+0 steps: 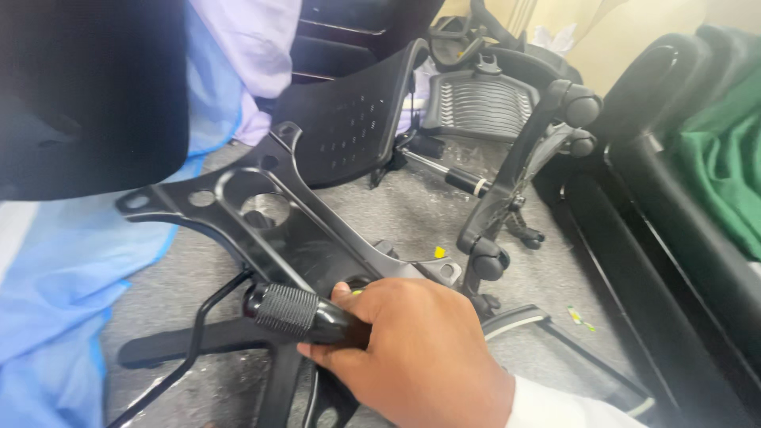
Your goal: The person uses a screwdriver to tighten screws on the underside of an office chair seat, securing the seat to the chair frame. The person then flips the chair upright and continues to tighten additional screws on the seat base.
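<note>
One right hand [420, 353] grasps black handle [305, 313] | axis points left (knurled end) | left hand unseen

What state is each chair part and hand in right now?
Right hand: closed around the black ribbed handle, thumb on top.
Left hand: not in view.
Black chair frame: lying flat on the grey floor, unattached.
Perforated seat panel: propped up, tilted.
Wheeled base: tipped over, casters in the air.
Gas cylinder: lying on the floor.
Green cloth: draped at the right edge.
</note>
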